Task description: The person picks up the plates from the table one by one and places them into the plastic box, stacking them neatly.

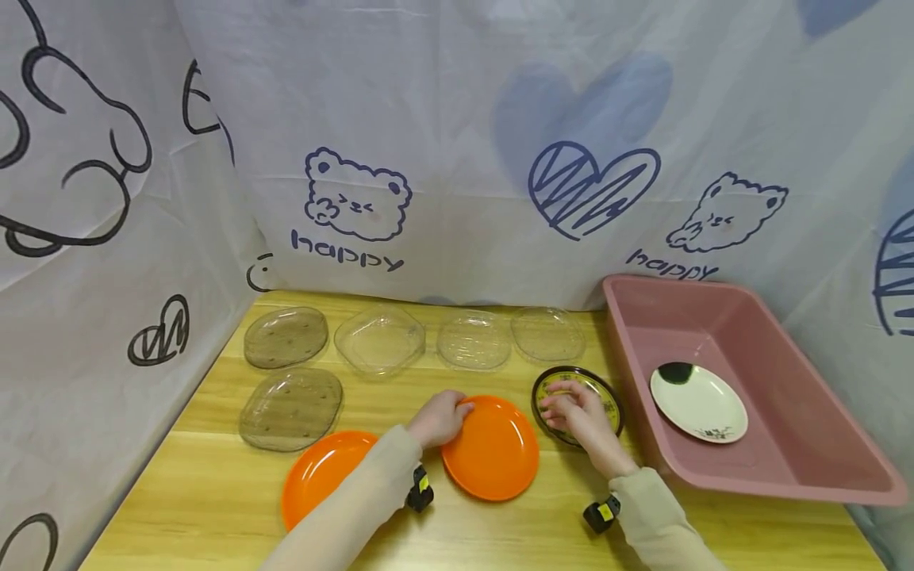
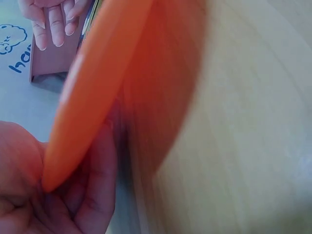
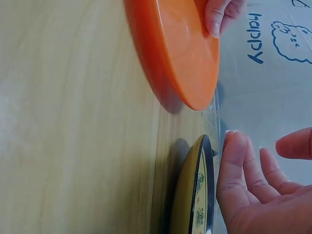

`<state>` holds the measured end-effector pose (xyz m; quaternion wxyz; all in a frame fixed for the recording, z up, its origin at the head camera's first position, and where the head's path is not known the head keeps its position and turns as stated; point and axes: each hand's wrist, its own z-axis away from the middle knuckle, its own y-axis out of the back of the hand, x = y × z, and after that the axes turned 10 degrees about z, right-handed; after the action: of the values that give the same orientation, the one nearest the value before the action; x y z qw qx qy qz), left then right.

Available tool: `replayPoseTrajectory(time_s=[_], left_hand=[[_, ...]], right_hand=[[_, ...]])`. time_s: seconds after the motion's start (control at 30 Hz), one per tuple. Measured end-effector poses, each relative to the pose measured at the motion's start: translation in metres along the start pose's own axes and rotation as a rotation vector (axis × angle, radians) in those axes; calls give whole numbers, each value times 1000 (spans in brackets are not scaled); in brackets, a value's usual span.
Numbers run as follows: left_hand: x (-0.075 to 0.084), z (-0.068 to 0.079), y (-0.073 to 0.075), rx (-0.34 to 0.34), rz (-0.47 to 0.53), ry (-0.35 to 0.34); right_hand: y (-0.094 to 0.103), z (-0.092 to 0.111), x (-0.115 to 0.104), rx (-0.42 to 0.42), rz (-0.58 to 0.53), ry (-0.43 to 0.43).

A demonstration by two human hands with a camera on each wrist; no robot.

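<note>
My left hand (image 1: 437,419) pinches the left rim of an orange plate (image 1: 493,450), thumb on top and fingers beneath. In the left wrist view the plate (image 2: 97,83) is raised off the wood, with its shadow beside it. My right hand (image 1: 581,416) hovers over a yellow plate with a dark rim (image 1: 612,403), its fingers loosely bent and nothing between them. The right wrist view shows a gap between thumb and fingers (image 3: 233,158), beside the yellow plate (image 3: 199,195). A second orange plate (image 1: 321,468) lies partly hidden under my left forearm.
A pink basin (image 1: 807,444) at the right holds a white plate with a dark green patch (image 1: 700,404). Several clear plastic dishes, such as this one (image 1: 380,341), line the back of the wooden table (image 1: 193,476). Two greyish ones (image 1: 291,408) lie at the left. Printed cloth (image 1: 457,119) hangs behind.
</note>
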<state>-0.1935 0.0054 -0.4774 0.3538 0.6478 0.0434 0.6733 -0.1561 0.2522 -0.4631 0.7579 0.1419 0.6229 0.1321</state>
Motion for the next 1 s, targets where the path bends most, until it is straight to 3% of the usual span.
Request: replayPoseTrajectory(time_s=[0.57, 0.73, 1.0], left_hand=[[6, 0, 7, 91, 163, -39], [12, -2, 9, 118, 290, -15], [20, -9, 5, 184, 524, 45]], right_hand=[[-3, 3, -1, -26, -31, -23], [-5, 4, -4, -21, -49, -35], [-8, 6, -7, -26, -172, -74]])
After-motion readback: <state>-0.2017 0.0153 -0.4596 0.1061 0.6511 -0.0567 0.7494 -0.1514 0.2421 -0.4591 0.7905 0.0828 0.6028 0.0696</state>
